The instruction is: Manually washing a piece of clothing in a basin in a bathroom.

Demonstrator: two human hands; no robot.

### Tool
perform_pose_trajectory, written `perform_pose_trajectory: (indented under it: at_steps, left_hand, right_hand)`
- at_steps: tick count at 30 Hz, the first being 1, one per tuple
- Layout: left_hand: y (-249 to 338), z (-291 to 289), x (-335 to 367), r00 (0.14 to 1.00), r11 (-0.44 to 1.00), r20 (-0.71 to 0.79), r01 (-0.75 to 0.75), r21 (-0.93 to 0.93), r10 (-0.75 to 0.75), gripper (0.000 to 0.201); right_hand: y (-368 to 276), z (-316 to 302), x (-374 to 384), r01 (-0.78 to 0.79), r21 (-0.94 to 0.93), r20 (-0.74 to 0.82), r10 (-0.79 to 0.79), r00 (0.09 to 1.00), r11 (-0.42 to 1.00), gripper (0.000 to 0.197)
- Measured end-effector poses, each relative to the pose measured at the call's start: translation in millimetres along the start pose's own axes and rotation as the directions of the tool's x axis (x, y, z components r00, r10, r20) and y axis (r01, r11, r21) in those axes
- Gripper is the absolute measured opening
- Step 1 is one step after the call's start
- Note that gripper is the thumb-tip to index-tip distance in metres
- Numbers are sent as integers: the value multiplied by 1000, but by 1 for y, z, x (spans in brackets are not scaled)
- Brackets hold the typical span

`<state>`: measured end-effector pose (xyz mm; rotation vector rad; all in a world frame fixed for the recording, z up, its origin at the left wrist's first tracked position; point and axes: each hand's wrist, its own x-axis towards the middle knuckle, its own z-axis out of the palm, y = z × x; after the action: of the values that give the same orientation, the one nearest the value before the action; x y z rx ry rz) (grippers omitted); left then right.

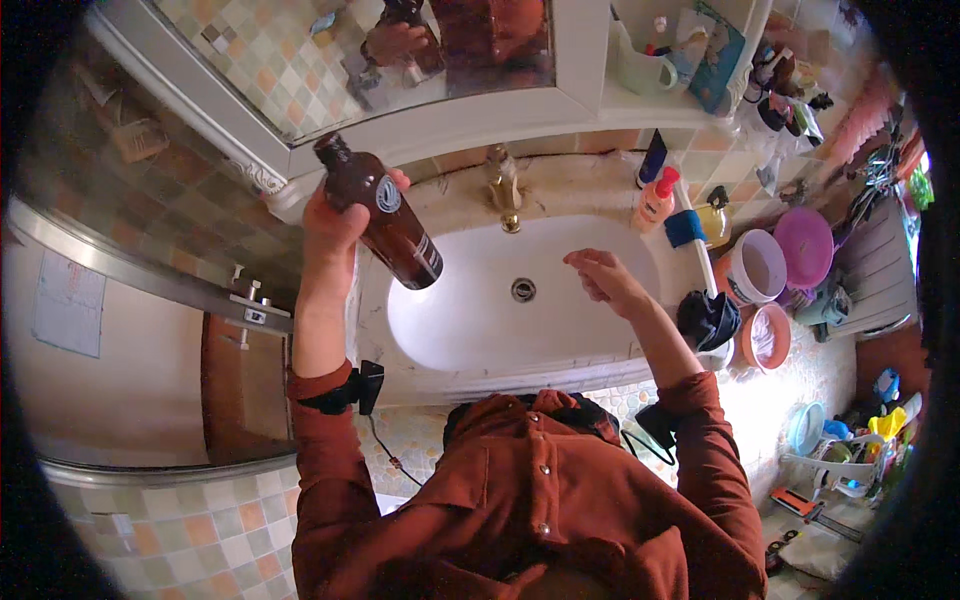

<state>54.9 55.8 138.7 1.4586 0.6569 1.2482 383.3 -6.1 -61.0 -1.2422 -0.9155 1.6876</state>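
Observation:
My left hand (340,215) is wrapped round a dark brown bottle (398,235), which it holds tilted over the left side of the white sink basin (450,335). The bottle's neck points up and away to the left, and its base hangs above the basin. Over the right part of the basin hovers my right hand (605,278), its fingers loosely stretched toward the left with nothing visible in them. A brass-coloured faucet (504,190) stands at the back of the basin, and the round drain (522,290) shows between my hands.
Right of the basin stand a pump bottle with a red top (655,200), a blue sponge (685,229) and a dark cloth (708,318). Several buckets, including a purple basin (803,248), are farther right. A framed mirror (350,60) hangs beyond the counter.

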Motion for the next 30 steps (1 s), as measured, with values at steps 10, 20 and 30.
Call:
perform_pose_trajectory:
  at_steps: [10, 20, 30]
  left_hand:
    - [20, 30, 7, 998, 999, 55, -40, 5, 40, 83]
    - [58, 54, 30, 960, 916, 81, -279, 287, 267, 64]
    - [98, 73, 56, 909, 853, 97, -413, 318, 405, 59]
  right_hand:
    - [21, -7, -23, -34, -44, 14, 34, 999, 998, 22]
    - [25, -10, -30, -47, -28, 50, 49, 998, 998, 24]
    - [21, -6, -25, -40, -92, 44, 44, 998, 995, 24]
